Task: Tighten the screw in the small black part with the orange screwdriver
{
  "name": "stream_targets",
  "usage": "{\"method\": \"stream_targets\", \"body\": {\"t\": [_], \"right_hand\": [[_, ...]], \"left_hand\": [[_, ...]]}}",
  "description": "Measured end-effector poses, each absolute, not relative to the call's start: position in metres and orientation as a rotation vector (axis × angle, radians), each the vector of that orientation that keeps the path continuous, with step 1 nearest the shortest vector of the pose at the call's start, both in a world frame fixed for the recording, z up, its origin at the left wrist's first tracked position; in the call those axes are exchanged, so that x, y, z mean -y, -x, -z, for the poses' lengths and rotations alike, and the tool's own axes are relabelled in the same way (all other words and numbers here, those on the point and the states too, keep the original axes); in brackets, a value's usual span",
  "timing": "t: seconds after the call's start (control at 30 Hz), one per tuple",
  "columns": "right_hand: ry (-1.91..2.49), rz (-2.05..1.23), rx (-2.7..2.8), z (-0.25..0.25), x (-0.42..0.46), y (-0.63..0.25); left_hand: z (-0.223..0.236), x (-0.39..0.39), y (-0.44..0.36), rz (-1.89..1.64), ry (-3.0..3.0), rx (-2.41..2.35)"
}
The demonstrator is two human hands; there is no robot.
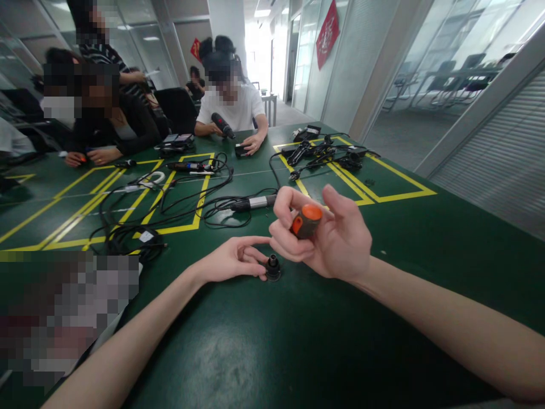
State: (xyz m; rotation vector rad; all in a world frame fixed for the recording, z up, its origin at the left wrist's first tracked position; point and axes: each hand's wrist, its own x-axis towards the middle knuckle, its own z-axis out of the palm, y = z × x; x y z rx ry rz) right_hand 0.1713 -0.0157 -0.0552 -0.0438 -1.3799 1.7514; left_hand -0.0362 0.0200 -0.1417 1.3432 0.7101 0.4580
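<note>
My left hand (232, 260) rests low over the table, its thumb and fingertips closed on the side of a small black round part (273, 268). That part stands upright on the green tabletop, a narrow metallic-looking neck at its top. Above and to the right, my right hand (327, 236) is raised with its fingers curled around a screwdriver (310, 218). Its grey handle with an orange end cap faces me; the shaft is hidden, so I cannot tell where the tip points.
Yellow tape (406, 196) marks boxes on the green table (361, 341). Black cables and tools (323, 153) lie at the back right, a silver-and-black tool (258, 202) with a coiled cord beyond my hands. Across the table a person (232, 105) holds a power drill (222, 125); others sit left.
</note>
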Motion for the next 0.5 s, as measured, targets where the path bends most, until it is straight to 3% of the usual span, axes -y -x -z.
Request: {"method": "stream_targets", "body": {"t": [0.5], "right_hand": [[0.112,-1.642,1.385,0.0536,0.0119,-0.1683]], "left_hand": [[0.1456,-0.0214,0.0359,-0.475,-1.330,-0.707]]}}
